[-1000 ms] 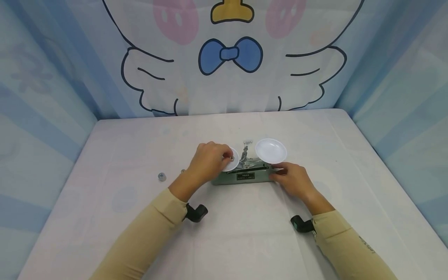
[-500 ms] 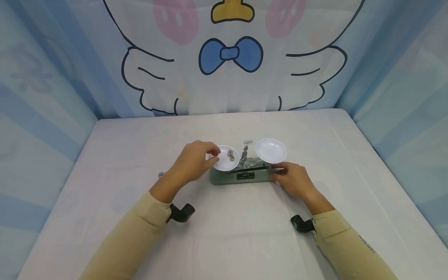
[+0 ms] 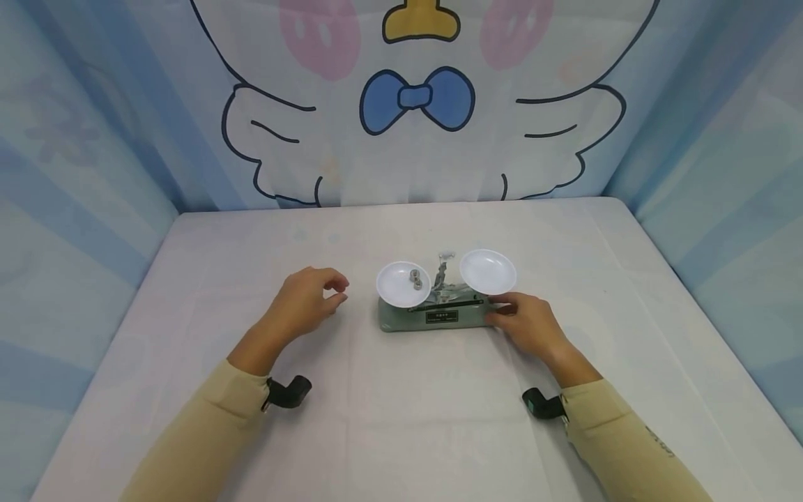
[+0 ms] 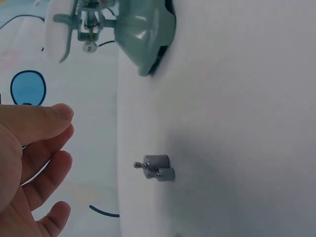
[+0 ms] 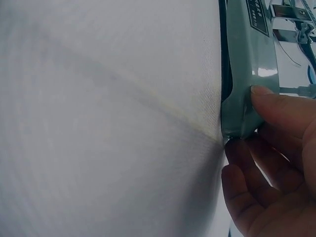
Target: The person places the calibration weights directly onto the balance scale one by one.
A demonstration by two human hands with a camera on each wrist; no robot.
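Observation:
A green balance scale (image 3: 401, 319) stands on the table with two white pans. Its left pan (image 3: 395, 286) carries small metal weights (image 3: 415, 280) and sits lower than its right pan (image 3: 488, 272). My left hand (image 3: 302, 300) hovers left of the scale, fingers loosely bent, thumb and fingertips apart, nothing between them. In the left wrist view, small metal weights (image 4: 158, 168) lie on the table near that hand; the head view hides them behind it. My right hand (image 3: 530, 324) holds the right end of the scale's base (image 5: 252, 69) between thumb and fingers.
A white cloth covers the table (image 3: 401, 418). Printed curtains (image 3: 401, 160) hang close behind its back edge and along both sides. Both wrists wear a small black camera.
My left hand has let go of a weight on the left pan and moved left and back over the table. The right hand stays on the scale's base.

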